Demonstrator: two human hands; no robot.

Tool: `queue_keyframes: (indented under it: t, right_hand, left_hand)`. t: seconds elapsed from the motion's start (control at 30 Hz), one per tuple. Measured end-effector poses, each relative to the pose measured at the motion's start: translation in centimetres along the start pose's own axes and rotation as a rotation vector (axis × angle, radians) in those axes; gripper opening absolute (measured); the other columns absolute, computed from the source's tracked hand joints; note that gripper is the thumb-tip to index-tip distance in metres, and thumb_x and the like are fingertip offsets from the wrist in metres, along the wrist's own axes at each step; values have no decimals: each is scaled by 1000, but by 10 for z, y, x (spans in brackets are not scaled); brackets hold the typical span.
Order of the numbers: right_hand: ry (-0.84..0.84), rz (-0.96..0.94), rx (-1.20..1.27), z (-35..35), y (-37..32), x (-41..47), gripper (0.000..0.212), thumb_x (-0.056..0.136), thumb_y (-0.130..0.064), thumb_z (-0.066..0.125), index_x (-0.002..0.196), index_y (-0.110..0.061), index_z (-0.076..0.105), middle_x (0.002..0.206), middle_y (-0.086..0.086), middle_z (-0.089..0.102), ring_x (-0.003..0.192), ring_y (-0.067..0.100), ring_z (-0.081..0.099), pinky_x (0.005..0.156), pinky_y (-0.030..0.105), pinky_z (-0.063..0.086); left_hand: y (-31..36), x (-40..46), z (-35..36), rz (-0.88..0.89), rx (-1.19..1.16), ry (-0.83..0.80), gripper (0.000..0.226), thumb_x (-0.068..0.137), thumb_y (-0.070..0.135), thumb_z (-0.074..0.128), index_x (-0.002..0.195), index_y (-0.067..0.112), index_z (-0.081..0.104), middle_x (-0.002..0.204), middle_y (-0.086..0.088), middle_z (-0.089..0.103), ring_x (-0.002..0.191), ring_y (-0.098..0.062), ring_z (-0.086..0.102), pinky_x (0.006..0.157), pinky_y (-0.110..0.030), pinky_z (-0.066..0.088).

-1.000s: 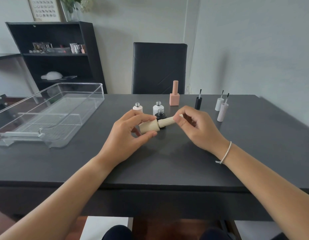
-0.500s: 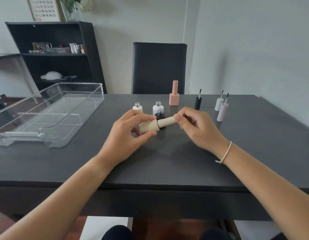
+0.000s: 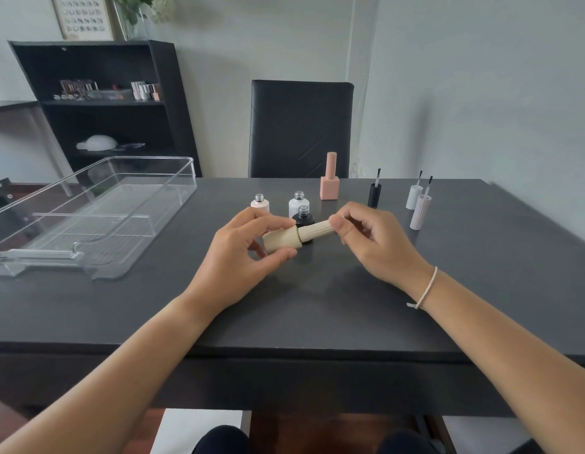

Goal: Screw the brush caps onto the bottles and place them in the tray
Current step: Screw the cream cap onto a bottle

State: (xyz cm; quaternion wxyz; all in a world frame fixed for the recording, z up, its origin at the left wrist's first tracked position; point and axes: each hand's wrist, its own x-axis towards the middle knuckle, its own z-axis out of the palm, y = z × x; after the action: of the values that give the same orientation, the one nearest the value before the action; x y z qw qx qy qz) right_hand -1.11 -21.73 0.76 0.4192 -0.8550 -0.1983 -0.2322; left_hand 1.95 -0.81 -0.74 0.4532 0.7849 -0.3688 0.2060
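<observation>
My left hand (image 3: 242,253) grips a beige bottle (image 3: 279,240), held sideways above the dark table (image 3: 317,303). My right hand (image 3: 371,240) pinches the ribbed beige brush cap (image 3: 315,230) seated on its neck. Behind them stand three uncapped bottles: pale pink (image 3: 260,204), white (image 3: 298,204) and black (image 3: 303,217). A capped pink bottle (image 3: 329,178) stands farther back. Three loose caps stand brush-up at the right: black (image 3: 374,193), white (image 3: 414,195) and ribbed pale pink (image 3: 421,211). The clear tray (image 3: 127,221) lies at the left with nothing in it.
A black chair (image 3: 301,129) stands behind the table's far edge. A black shelf unit (image 3: 104,103) with small items is at the back left. The wall runs close along the table's right side.
My right fingers have shifted slightly on the cap; the bottle and both hands stay in the same place.
</observation>
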Motion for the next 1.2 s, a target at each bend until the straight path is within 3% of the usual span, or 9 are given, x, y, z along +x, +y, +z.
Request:
queue_keyframes:
  t: [0.2,0.47,0.6,0.87,0.97,1.03,1.13,1.2]
  right_hand:
    - [-18,-37,35,-2,1,-3,5,87,-13,56,90,-10,55,66,-7,43,52,8,34,52,12,31]
    - [4,-42,6,-1,1,-2,5,89,-11,55,85,-12,54,61,-10,42,52,6,37,53,11,32]
    - [10,-53,-8,-1,2,-1,6,89,-15,54,83,-16,53,60,-12,42,53,6,39,52,10,32]
    - [34,-37,41,-1,-1,-1,5,90,-14,53,85,-14,54,62,-4,47,53,9,39,52,12,31]
    - [103,-15,82,-5,-2,2,8,90,-17,52,85,-12,56,67,9,55,58,27,43,54,25,34]
    - [165,8,129,-11,-2,7,9,91,-17,51,83,-19,55,68,1,57,55,25,40,54,29,35]
    - [225,17,94,-23,-3,18,11,92,-13,50,82,-15,53,73,25,54,54,22,39,51,34,35]
    - [246,10,26,-31,-4,29,9,92,-13,51,85,-8,54,72,21,57,52,20,40,51,36,37]
  left_hand:
    - [1,0,0,2,1,-6,31,73,37,66,104,33,63,99,7,58,84,-11,56,68,-11,45]
    - [-1,0,1,-6,5,-6,31,75,28,70,105,33,63,99,9,58,84,-10,56,68,-10,44]
    - [0,0,2,-17,3,-13,31,74,35,66,105,32,63,99,9,58,82,-11,57,68,-11,45]
    - [1,-1,2,-20,2,-22,30,76,30,69,105,28,63,97,5,60,87,-6,55,67,-11,46]
    - [2,-1,0,-64,18,16,27,78,40,66,104,32,61,95,7,61,85,-6,57,65,-12,46]
    - [1,0,-1,-124,53,63,14,83,43,60,95,36,61,93,11,61,84,-6,56,64,-12,43]
    - [-4,0,1,-223,195,49,10,85,33,56,86,30,65,92,12,60,84,-8,54,70,-22,44]
    - [-8,-1,2,-276,274,-18,12,83,29,57,90,27,67,98,11,61,88,-11,54,75,-26,44]
